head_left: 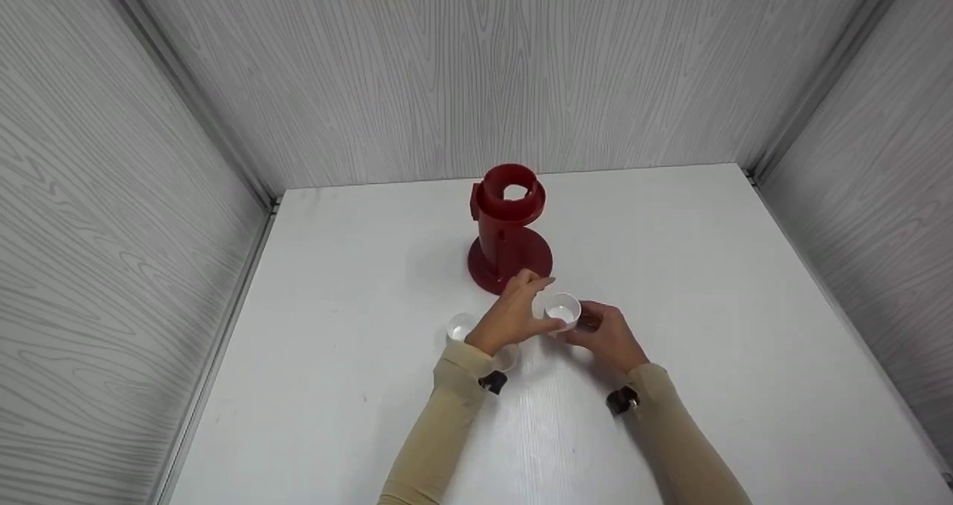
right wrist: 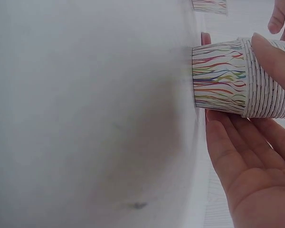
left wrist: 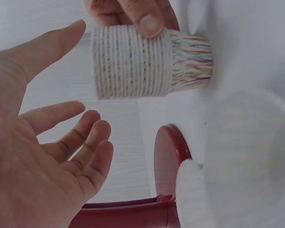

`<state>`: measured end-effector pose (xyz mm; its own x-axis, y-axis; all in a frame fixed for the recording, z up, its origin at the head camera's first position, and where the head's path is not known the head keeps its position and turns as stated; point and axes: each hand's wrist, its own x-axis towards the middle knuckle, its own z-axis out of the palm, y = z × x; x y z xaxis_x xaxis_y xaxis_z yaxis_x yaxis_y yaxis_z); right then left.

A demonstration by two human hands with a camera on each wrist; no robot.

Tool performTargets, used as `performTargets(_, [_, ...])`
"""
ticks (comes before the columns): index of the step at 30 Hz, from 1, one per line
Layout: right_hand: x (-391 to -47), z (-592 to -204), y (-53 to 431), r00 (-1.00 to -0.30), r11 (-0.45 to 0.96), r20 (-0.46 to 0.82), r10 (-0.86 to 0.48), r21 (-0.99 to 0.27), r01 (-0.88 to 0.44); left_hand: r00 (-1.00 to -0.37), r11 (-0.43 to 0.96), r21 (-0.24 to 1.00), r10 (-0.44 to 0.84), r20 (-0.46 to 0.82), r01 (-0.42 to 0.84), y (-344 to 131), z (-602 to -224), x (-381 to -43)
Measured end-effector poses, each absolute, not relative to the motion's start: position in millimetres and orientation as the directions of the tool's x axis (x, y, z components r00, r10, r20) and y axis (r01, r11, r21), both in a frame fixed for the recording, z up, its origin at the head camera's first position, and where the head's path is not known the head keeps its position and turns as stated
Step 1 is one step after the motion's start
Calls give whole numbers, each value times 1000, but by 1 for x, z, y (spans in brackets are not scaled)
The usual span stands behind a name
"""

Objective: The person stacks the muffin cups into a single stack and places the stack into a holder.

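A stack of paper cups (head_left: 562, 311), white with thin coloured wavy lines, stands upright on the table in front of me. My right hand (head_left: 612, 335) holds it from the right, thumb on one side and fingers on the other. Many rims are nested together in the stack (left wrist: 133, 61). On the other side, my left hand (head_left: 512, 316) is spread with thumb and fingers apart; a gap shows between it and the cups in the left wrist view. Two separate white cups stand near the left wrist, one cup (head_left: 461, 326) to its left and another cup (head_left: 507, 357) partly hidden under it.
Behind the hands is a dark red stand (head_left: 514, 214) with a round base, an upright column and an open ring on top. The white table (head_left: 335, 281) is bounded by grey wood-grain panels (head_left: 476, 73) at the back and sides.
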<state>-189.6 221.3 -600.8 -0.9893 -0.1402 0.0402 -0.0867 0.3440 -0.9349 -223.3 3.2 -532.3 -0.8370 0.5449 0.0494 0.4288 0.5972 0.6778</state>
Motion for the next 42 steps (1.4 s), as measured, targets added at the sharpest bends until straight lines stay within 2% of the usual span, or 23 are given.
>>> performTargets(9, [-191,-602,221,-991,332,11,-136,-941,-56,-867,557,736,491,84,386,-36,-522,-222])
performTargets(19, [-191,-604,223,-989,311,6,-146,-949,-52,-911,539,772,393,123,336,-92,-534,-227])
performTargets(27, [-189,-604,223,-988,280,8,-156,-959,-52,-940,587,762,331,81,272,-122,-545,-224])
performTargets(37, [-189,-603,223,-986,258,13,-166,-965,-56,-930,603,744,362,67,288,-141,-564,-217])
performTargets(42, [-189,-604,222,-987,245,20,-157,-968,-58,-922,633,725,388,4,270,-144,-573,-215])
